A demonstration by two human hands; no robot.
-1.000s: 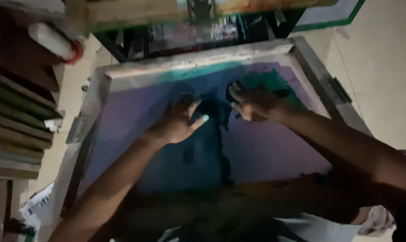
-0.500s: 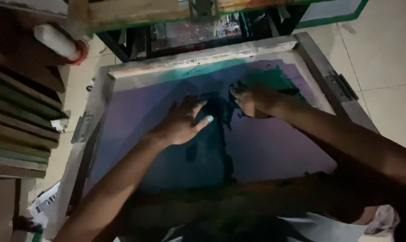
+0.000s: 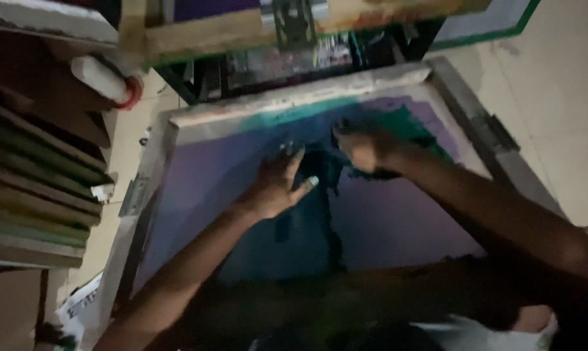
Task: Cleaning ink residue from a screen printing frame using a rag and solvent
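Purple screen [image 3: 196, 175] under both hands | left [image 3: 278, 185] spread flat | right [image 3: 365, 148] pressing, fingers unclear

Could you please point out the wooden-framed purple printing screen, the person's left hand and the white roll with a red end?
wooden-framed purple printing screen [image 3: 307, 91], head view, far frame rail.
left hand [image 3: 278, 185], head view, back of hand.
white roll with a red end [image 3: 102, 79], head view, white body.

Big wooden-framed printing screen [image 3: 177, 162] in the middle, purple mesh with green and dark blue ink smears. Stack of more wooden-framed screens [image 3: 40, 188] on the left. White printed paper sheet [image 3: 79, 302] low on the floor, bottom left.
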